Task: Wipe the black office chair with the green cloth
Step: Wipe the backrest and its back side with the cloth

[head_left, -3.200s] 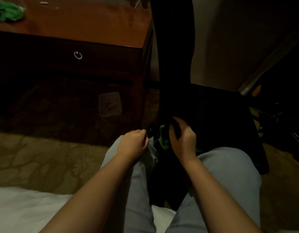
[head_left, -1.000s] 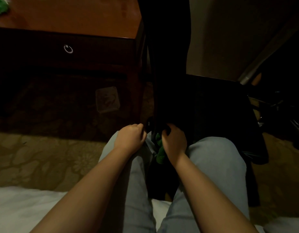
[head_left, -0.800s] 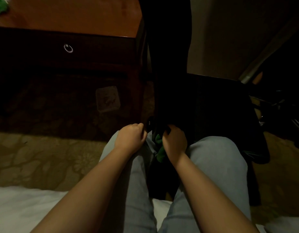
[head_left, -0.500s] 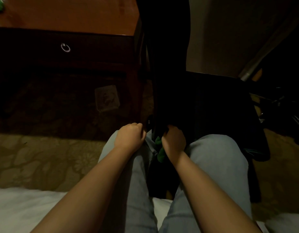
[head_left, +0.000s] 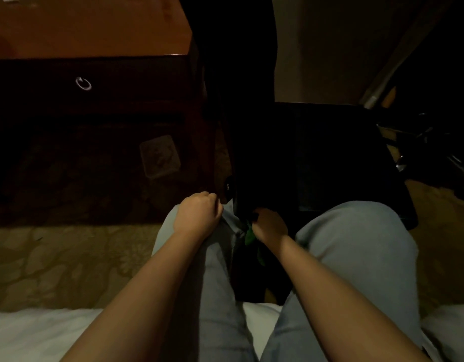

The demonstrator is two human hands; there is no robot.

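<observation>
Right hand [head_left: 268, 227] is curled tight round the bunched green cloth [head_left: 250, 235], pressing it low against the dim black office chair [head_left: 317, 152] between the person's knees. Left hand [head_left: 199, 215] sits fisted on the pale denim knee [head_left: 189, 257], nothing visible in it. The risk: with no hand bracing it, the chair could roll away under the wipe, or the cloth's hanging tail could snag.

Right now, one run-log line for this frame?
step: wipe chair | right hand: grips green cloth at black office chair | left hand: curled on left leg, hold unclear
</observation>
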